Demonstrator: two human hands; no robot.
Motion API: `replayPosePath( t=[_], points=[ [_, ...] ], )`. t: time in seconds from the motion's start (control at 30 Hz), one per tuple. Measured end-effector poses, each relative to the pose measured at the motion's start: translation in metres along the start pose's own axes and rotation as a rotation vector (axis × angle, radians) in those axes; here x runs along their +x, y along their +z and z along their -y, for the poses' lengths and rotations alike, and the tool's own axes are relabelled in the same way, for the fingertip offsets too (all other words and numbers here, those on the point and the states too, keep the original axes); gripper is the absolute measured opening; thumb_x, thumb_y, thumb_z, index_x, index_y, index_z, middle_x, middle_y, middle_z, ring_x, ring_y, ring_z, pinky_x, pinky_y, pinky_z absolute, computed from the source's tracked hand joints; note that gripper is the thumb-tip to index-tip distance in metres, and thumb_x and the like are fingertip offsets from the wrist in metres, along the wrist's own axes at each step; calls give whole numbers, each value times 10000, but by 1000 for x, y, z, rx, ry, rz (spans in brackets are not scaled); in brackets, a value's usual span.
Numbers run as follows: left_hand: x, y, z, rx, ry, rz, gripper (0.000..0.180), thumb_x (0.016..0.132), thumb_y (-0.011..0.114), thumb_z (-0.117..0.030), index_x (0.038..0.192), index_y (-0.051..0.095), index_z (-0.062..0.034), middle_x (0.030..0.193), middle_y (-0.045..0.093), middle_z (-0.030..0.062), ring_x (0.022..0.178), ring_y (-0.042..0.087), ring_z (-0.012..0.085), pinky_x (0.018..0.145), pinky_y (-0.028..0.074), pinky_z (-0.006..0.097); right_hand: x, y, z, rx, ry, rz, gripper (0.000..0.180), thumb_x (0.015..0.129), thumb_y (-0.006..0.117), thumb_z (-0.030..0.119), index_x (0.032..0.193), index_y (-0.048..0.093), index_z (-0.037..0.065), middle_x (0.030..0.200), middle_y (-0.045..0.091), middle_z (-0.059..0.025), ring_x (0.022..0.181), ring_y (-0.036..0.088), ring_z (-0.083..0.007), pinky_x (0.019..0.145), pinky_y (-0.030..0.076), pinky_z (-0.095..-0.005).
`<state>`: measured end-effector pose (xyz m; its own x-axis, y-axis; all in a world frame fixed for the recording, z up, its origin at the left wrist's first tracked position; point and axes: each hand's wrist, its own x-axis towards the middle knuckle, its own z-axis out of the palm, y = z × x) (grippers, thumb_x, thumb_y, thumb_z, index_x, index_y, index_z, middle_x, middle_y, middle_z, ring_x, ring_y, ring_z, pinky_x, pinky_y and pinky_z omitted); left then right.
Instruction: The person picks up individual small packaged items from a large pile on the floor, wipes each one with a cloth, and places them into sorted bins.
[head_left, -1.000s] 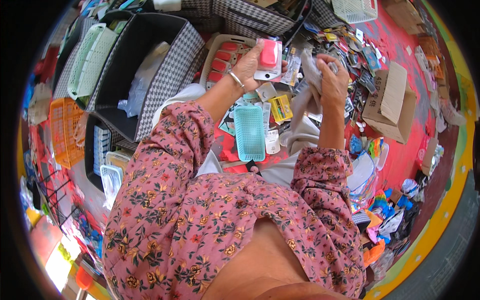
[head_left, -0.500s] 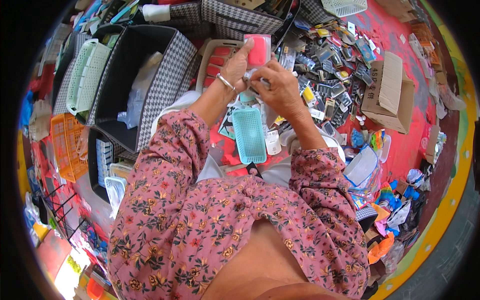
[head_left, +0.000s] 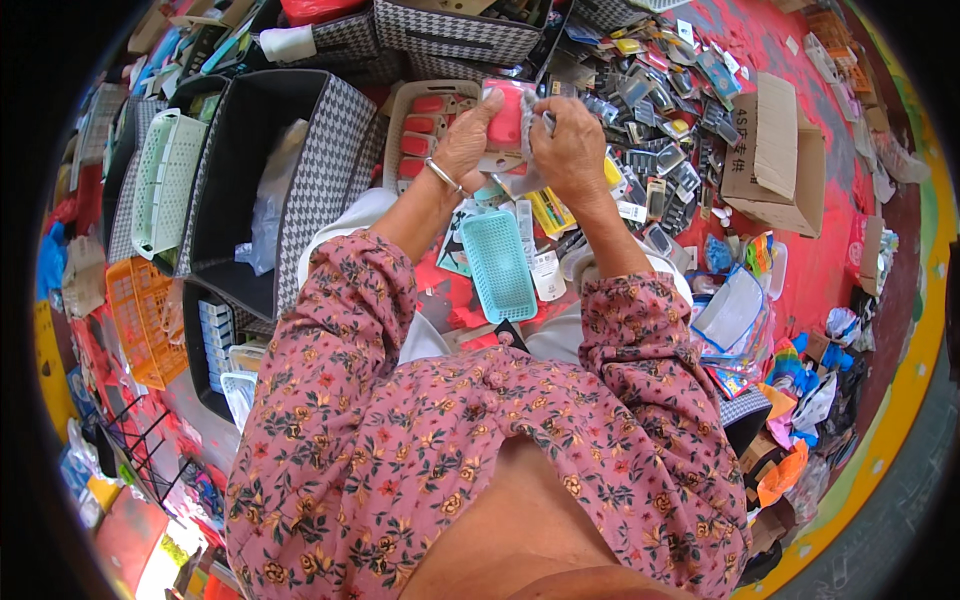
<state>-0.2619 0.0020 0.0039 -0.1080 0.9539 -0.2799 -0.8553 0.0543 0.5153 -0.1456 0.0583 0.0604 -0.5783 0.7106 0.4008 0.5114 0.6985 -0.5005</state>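
My left hand [head_left: 466, 142], with a bracelet at the wrist, pinches a red blister-packed item [head_left: 508, 118] by its left side. My right hand [head_left: 568, 148] is closed on a grey cloth [head_left: 529, 112], which lies against the package's right edge. What exactly is inside the package cannot be made out. Beside my left hand stands a beige basket [head_left: 393, 128] holding several similar red packages. Below both hands, between my legs, sits an empty turquoise basket [head_left: 500, 268].
A large pile of small dark packages [head_left: 655, 110] spreads to the right, with a cardboard box [head_left: 768, 160] beyond it. Black houndstooth bins [head_left: 330, 170], a pale green basket [head_left: 165, 185] and an orange basket [head_left: 145, 320] stand at the left. Plastic bags [head_left: 735, 320] lie at the right.
My right hand has shifted up and right from below the package to its right edge, bringing the grey cloth against it. My left hand keeps its hold on the package.
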Motion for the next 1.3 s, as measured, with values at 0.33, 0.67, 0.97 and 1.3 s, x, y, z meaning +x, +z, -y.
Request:
replayPosePath(
  t=[0.33,0.67,0.97,1.3],
  points=[
    [-10,5,-8,452,156,0,325,765,627,-233,1005,533,-36,864,586,37,716,577,110,607,502,246,33,-52,-27,377,228,-81,119,699,597,126,778,633,44,675,611,-79,596,573,-144,563,449,-262],
    [-10,11,-16,304,157,47,316,767,617,-231,1005,538,-39,878,595,55,735,589,148,647,502,281,20,-53,-62,-434,51,250,226,713,561,291,782,628,86,777,581,-108,719,566,-296,649,448,-368],
    [-3,-2,-14,-224,74,-35,444,775,582,-365,1072,497,-47,978,572,95,870,565,242,791,458,399,10,-24,-7,446,423,695,411,769,564,378,826,618,-26,651,567,-69,580,497,-135,559,413,-270],
    [-3,-42,-53,-24,232,-200,222,844,484,-212,961,538,-31,859,581,73,758,555,159,686,470,273,29,-24,-48,408,460,281,217,742,572,198,827,612,2,732,608,-119,655,572,-178,605,457,-292]
  ],
)
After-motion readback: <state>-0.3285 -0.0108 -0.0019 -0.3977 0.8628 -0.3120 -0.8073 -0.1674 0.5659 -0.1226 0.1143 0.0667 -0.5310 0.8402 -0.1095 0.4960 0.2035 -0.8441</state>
